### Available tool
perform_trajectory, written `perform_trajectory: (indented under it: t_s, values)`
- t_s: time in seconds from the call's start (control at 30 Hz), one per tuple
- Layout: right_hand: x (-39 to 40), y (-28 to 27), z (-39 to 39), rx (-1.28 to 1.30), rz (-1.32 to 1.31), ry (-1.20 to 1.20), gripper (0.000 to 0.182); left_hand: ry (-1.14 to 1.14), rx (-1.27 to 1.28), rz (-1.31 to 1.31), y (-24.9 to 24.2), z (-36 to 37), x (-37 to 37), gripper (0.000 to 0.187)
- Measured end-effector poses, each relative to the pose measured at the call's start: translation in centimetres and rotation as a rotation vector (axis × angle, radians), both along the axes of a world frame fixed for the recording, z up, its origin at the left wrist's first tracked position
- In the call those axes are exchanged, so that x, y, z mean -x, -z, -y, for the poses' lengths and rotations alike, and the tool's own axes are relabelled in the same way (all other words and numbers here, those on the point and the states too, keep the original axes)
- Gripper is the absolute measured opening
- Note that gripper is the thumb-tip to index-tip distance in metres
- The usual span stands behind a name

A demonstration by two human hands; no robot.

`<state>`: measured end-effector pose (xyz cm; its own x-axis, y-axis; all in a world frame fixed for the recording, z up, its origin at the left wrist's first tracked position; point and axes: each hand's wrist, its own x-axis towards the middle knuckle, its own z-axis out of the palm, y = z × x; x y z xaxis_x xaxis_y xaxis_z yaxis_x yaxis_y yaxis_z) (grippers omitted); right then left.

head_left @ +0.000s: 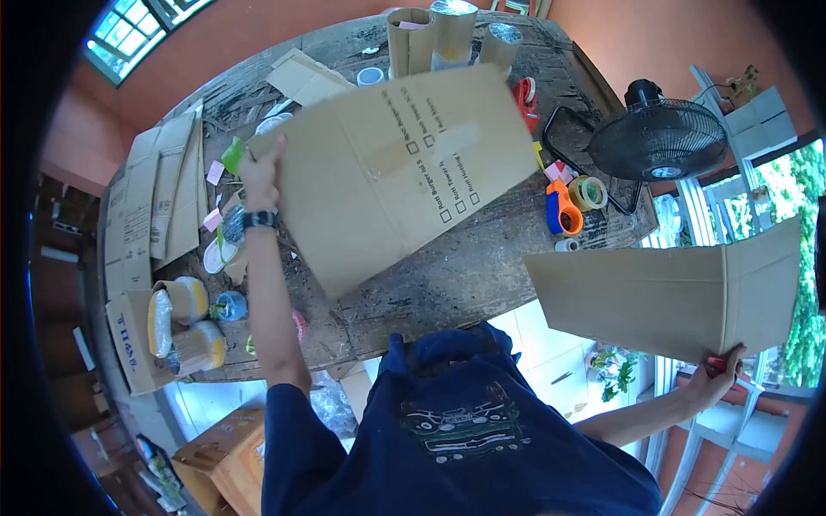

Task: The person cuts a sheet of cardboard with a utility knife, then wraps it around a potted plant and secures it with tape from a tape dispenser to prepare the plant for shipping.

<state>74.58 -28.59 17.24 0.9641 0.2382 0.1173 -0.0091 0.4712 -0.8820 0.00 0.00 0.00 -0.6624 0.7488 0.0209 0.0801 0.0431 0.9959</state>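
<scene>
My left hand [263, 176], with a dark watch at its wrist, is closed on the left edge of a large printed cardboard sheet [404, 172], which is tilted above the wooden table. Off the table's right side, my right hand [721, 377] is closed on the lower edge of a plain folded cardboard piece [637, 297]. Something red shows between the fingers of that hand; its shape is mostly hidden. A green object [232, 156] lies beside my left hand.
Tape rolls [588, 193], an orange-blue dispenser [564, 209] and a black fan [658, 142] are at the right. Cardboard tubes [453, 34] stand at the back. Flat cardboard [138, 202] and wrapped rolls [196, 347] lie left. A box [225, 456] is on the floor.
</scene>
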Motion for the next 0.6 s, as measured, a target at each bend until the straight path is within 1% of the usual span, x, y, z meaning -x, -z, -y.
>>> perform_trajectory:
  t_s: [0.07, 0.1, 0.13, 0.17, 0.2, 0.23, 0.27, 0.3, 0.33, 0.37, 0.4, 0.43, 0.47, 0.5, 0.53, 0.57, 0.6]
  values:
    - [1.4, -0.2, -1.6, 0.037, 0.03, -0.042, 0.02, -0.082, 0.038, -0.017, 5.5, 0.1, -0.2, 0.048]
    - [1.5, -1.3, -2.2, 0.009, 0.038, -0.083, 0.021, -0.114, 0.047, 0.02, 8.9, -0.1, -1.0, 0.048]
    - [1.6, -0.6, -2.9, -0.001, 0.009, -0.127, 0.022, -0.148, 0.074, 0.018, 11.1, 0.2, -0.6, 0.049]
    - [1.8, -0.1, -3.6, -0.006, -0.023, -0.171, 0.023, -0.173, 0.111, -0.059, 12.8, 0.7, -0.2, 0.05]
    - [3.9, 0.1, -4.7, 0.018, -0.048, -0.209, 0.024, -0.196, 0.145, -0.136, 14.1, 1.0, 0.2, 0.052]
    - [4.5, 1.0, -5.6, 0.016, -0.076, -0.261, 0.022, -0.218, 0.173, -0.21, 15.2, 0.8, 0.5, 0.054]
    - [7.1, 0.9, -6.8, 0.058, -0.129, -0.291, 0.019, -0.217, 0.18, -0.248, 16.2, 0.4, 1.0, 0.057]
    - [9.1, 0.9, -8.1, 0.088, -0.166, -0.394, 0.019, -0.214, 0.187, -0.285, 17.1, -0.1, 1.5, 0.059]
    - [10.1, 2.2, -8.8, 0.034, -0.197, -0.438, 0.021, -0.21, 0.199, -0.323, 17.8, -0.2, 1.7, 0.062]
    - [14.0, 1.4, -9.8, 0.144, -0.225, -0.381, 0.02, -0.244, 0.34, -0.506, 16.5, 0.3, 0.7, 0.064]
    - [15.0, 2.6, -10.5, 0.083, -0.247, -0.474, 0.02, -0.277, 0.484, -0.691, 13.3, 1.0, -1.2, 0.066]
    - [15.9, 4.2, -11.1, 0.044, -0.328, -0.504, 0.02, -0.307, 0.629, -0.88, 11.0, 1.6, -2.1, 0.067]
    - [17.6, 4.9, -11.8, 0.068, -0.409, -0.521, 0.022, -0.173, 0.542, -0.903, 10.5, 2.1, -1.8, 0.071]
    - [19.0, 5.4, -12.4, 0.098, -0.465, -0.544, 0.014, 0.024, 0.314, -0.755, 10.4, 2.5, -2.0, 0.073]
    - [19.1, 7.4, -13.3, 0.1, -0.516, -0.587, 0.01, 0.211, 0.092, -0.6, 10.3, 3.1, -2.5, 0.075]
    - [18.9, 9.7, -14.0, 0.101, -0.569, -0.629, 0.006, 0.33, 0.163, -0.564, 10.2, 4.2, -3.3, 0.078]
    - [18.7, 11.0, -14.7, 0.14, -0.615, -0.62, 0.007, 0.446, 0.232, -0.524, 10.1, 5.8, -4.7, 0.081]
